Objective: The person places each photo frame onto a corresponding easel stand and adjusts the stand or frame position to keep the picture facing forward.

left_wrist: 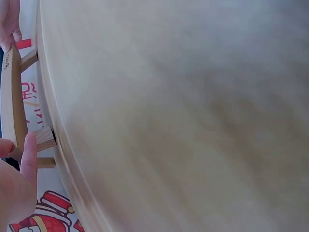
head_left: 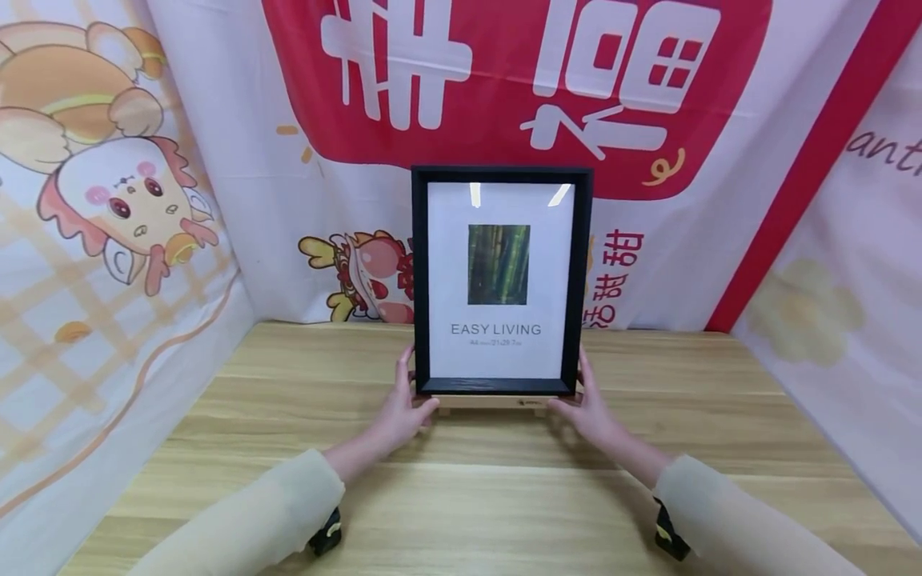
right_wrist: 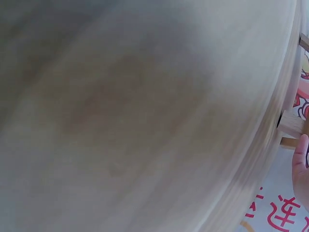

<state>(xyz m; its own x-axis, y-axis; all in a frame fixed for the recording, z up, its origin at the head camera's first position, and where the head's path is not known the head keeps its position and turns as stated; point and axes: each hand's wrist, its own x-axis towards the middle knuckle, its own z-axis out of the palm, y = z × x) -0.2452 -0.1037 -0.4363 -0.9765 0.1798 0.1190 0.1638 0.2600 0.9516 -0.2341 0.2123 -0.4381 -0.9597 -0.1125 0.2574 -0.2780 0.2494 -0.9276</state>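
A black picture frame (head_left: 503, 272) stands upright at the far middle of the table in the head view. Its white insert reads "EASY LIVING" below a small green picture. Under it runs the ledge of a small wooden easel (head_left: 497, 402), whose short legs show in the left wrist view. My left hand (head_left: 403, 406) holds the ledge's left end, thumb at the front and fingers round the side. Opposite it, my right hand (head_left: 592, 410) grips the right end the same way. The fingers behind the frame are partly hidden.
The wood-grain table (head_left: 497, 488) reaches back to a printed cloth (head_left: 346, 208) hanging behind the frame. More printed cloth (head_left: 122, 320) walls the left side, and another sheet (head_left: 828, 304) the right. Light strips reflect in the frame's glazing.
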